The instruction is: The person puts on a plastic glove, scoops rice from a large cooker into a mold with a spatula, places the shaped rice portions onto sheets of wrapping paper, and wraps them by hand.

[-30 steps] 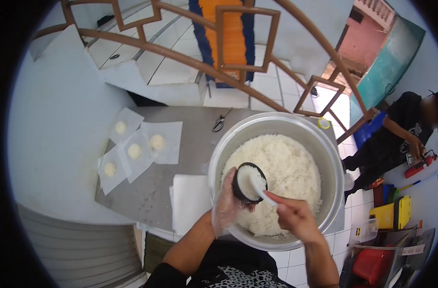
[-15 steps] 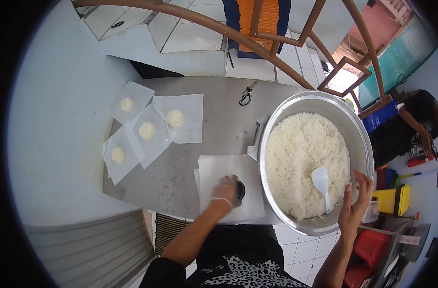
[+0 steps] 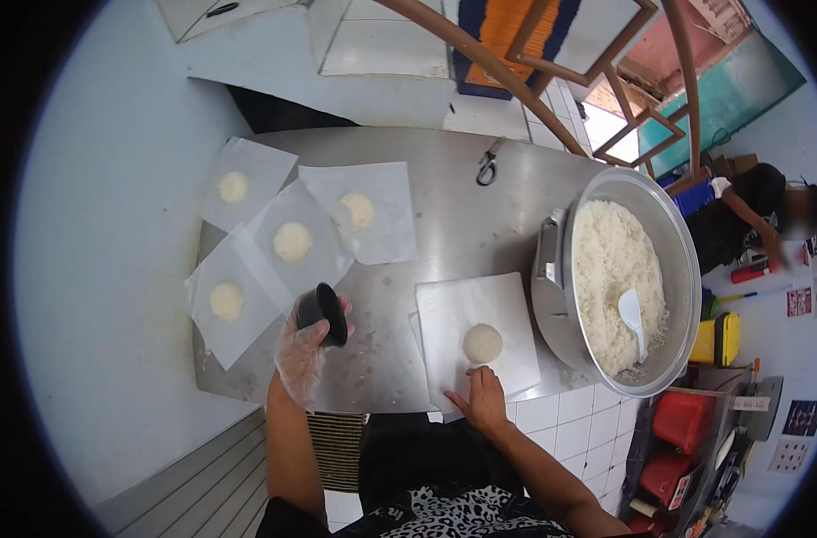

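My left hand (image 3: 308, 345), in a clear plastic glove, holds a small black cup (image 3: 322, 314) tilted above the steel table, beside the laid-out sheets. A round, flat-topped mound of rice (image 3: 484, 343) sits on the stack of white paper sheets (image 3: 453, 305) in front of me. At the stack's near edge, just below that mound, my bare right hand (image 3: 483, 401) has its fingers on the paper, closed at the top sheet. Farther left, several paper sheets (image 3: 386, 193) overlap, each bearing a rice mound (image 3: 293, 242).
A large metal pot (image 3: 556, 296) of cooked rice (image 3: 610, 269) stands at the table's right, with a white rice paddle (image 3: 632, 316) in it. Scissors (image 3: 488, 166) lie near the table's (image 3: 444, 206) far edge. A brown railing (image 3: 489, 63) runs behind. Another person (image 3: 749, 215) is at the right.
My left hand has lifted the black cup and moved left, leaving a rice mound on the paper. My right hand has come from the pot's rim to the paper stack. The view has shifted.
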Motion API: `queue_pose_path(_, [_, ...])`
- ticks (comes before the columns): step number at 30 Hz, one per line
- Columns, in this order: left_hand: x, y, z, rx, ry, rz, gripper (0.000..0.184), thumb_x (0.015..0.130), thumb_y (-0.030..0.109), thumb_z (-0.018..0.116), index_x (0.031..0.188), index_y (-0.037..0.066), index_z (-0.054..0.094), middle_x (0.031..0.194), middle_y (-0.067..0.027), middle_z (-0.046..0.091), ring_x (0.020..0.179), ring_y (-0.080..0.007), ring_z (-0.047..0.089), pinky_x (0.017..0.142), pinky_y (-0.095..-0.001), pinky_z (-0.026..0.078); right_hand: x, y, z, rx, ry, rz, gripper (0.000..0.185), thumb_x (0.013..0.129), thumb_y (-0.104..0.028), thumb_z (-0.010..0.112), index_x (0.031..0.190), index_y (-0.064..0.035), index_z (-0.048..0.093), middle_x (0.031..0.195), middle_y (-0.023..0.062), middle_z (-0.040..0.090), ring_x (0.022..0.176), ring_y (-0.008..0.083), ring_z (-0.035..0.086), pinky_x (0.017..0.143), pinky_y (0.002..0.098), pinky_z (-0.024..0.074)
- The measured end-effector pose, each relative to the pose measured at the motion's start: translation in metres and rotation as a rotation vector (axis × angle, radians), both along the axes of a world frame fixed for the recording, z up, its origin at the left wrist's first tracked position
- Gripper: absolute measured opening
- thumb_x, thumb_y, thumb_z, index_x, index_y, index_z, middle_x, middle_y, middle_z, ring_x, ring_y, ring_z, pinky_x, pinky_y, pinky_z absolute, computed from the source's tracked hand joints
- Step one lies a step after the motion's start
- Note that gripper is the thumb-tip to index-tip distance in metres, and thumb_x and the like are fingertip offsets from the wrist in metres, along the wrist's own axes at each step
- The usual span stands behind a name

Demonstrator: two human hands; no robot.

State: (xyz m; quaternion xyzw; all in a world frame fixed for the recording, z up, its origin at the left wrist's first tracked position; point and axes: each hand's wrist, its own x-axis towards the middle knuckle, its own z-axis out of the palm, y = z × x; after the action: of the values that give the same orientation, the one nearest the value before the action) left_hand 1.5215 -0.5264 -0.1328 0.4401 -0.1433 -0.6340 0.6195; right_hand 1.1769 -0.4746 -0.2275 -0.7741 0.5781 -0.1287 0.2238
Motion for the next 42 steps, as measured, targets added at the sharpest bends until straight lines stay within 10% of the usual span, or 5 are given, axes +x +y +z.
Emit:
queue_pose_path(10, [0.008, 0.073, -0.054, 0.150, 0.181, -0.225, 0.058, 0.085, 0.012, 0.080, 0.135, 0.001, 0.051, 0.120, -0.0137, 0.065, 0.112, -0.0242, 0.065, 0.088, -0.0406, 0.060, -0.006, -0.002, -0.040, -0.133, 0.006, 0.062, 0.005, 0.090, -0.005, 0.065, 0.095, -0.0036, 0.063, 0.092, 0.0165, 0.060, 0.082, 0.0379, 0.062, 0.071, 0.0485, 0.0529])
queue_pose_path(27, [-0.025, 0.044, -0.114, 0.372, 0.078, -0.596, 0.054, 0.088, 0.017, 0.080, 0.133, 0.002, 0.053, 0.116, -0.0107, 0.066, 0.109, -0.0225, 0.066, 0.086, -0.0385, 0.060, 0.005, -0.030, 0.005, 0.100, -0.013, 0.139, 0.022, 0.091, 0.001, 0.060, 0.112, -0.0012, 0.058, 0.103, 0.0228, 0.062, 0.092, 0.0444, 0.066, 0.082, 0.0489, 0.0541])
queue_pose_path(39, [-0.100, 0.021, -0.123, 0.365, 0.032, -1.487, 0.111, 0.087, 0.034, 0.080, 0.165, 0.022, 0.003, 0.105, -0.0051, 0.068, 0.097, -0.0180, 0.067, 0.082, -0.0442, 0.060, 0.023, -0.107, -0.004, 0.164, -0.011, 0.323, 0.028, 0.092, -0.003, 0.054, 0.116, -0.0033, 0.069, 0.092, 0.0247, 0.072, 0.075, 0.0389, 0.072, 0.073, 0.0458, 0.0585])
queue_pose_path(42, [-0.105, 0.025, -0.130, 0.318, -0.033, -1.497, 0.121, 0.081, 0.042, 0.084, 0.165, 0.023, 0.000, 0.140, -0.0143, 0.054, 0.123, -0.0252, 0.056, 0.085, -0.0471, 0.060, 0.057, -0.187, -0.014, 0.526, -0.020, 0.056, 0.024, 0.088, -0.004, 0.055, 0.102, 0.0026, 0.073, 0.086, 0.0212, 0.074, 0.067, 0.0308, 0.074, 0.063, 0.0405, 0.0612])
